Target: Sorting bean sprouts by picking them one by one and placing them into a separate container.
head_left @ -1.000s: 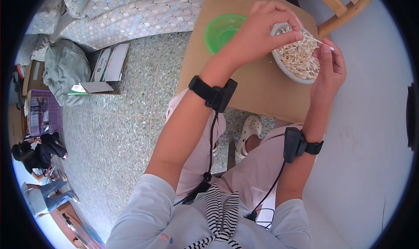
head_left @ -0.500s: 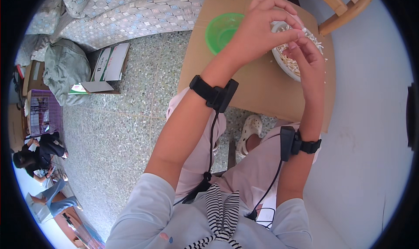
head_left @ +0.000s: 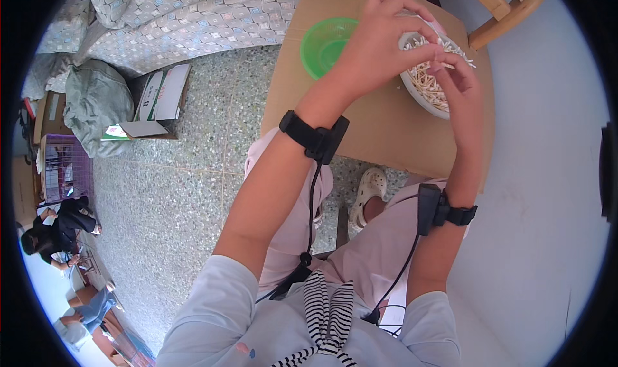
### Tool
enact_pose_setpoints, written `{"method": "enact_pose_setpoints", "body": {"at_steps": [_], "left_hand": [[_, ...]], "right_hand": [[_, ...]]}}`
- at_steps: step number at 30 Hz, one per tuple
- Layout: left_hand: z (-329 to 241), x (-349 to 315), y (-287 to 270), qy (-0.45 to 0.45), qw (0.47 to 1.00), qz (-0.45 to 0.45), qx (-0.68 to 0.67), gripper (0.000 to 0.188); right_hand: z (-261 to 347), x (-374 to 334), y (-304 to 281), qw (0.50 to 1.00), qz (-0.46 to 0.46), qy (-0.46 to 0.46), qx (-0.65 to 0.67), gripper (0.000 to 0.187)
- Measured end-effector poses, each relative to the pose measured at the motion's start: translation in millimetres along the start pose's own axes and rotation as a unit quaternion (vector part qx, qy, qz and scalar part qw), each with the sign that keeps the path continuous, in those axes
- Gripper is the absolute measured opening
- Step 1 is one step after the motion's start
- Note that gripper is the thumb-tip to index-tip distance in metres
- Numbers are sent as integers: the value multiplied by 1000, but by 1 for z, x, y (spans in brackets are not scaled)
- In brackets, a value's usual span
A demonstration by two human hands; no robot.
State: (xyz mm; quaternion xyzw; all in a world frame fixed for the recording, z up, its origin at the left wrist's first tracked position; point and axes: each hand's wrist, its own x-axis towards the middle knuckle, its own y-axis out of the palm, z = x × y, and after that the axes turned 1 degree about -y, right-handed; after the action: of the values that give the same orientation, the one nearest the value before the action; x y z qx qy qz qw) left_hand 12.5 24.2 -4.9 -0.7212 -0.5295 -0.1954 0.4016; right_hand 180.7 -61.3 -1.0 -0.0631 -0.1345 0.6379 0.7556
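Note:
At the far right of the cardboard-topped surface stands a white bowl [head_left: 420, 100], full of cotton swabs [head_left: 429, 84] with white tips and pale sticks. Above it my left hand [head_left: 394, 42] has its fingers curled, thumb and fingertips meeting over the bowl. A pale, partly see-through thing shows behind those fingers, too covered to name. Close against the left fingertips, my right hand [head_left: 458, 81] pinches with thumb and forefinger. Whatever small white thing sits between the two hands' fingertips is mostly hidden.
A green plastic basket [head_left: 317, 48] sits left of the bowl on the cardboard [head_left: 380, 132]. A wooden chair [head_left: 508, 13] stands at the far right, beside the white wall [head_left: 547, 155]. Patterned cloth [head_left: 193, 19] hangs at the far left. People [head_left: 61, 232] sit across the floor.
My right hand has turned slightly and its fingertips have shifted a little; more swabs show beside it. My left hand has barely moved. A person at the lower left has changed posture.

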Motion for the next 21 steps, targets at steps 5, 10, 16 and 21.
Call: {"method": "enact_pose_setpoints", "body": {"at_steps": [5,10,16,21], "left_hand": [[-8,4,-2,-24,1000,-14,-13,15],[-9,5,-4,-31,999,5,-21,15],[-10,7,-8,-19,1000,2,-18,16],[-7,6,-5,-48,999,-4,2,16]], "right_hand": [[3,-1,-5,993,-86,-48,69,19],[6,0,1,986,-110,-68,104,20],[8,0,1,982,-114,-99,114,19],[8,1,0,980,-126,-108,110,18]]}}
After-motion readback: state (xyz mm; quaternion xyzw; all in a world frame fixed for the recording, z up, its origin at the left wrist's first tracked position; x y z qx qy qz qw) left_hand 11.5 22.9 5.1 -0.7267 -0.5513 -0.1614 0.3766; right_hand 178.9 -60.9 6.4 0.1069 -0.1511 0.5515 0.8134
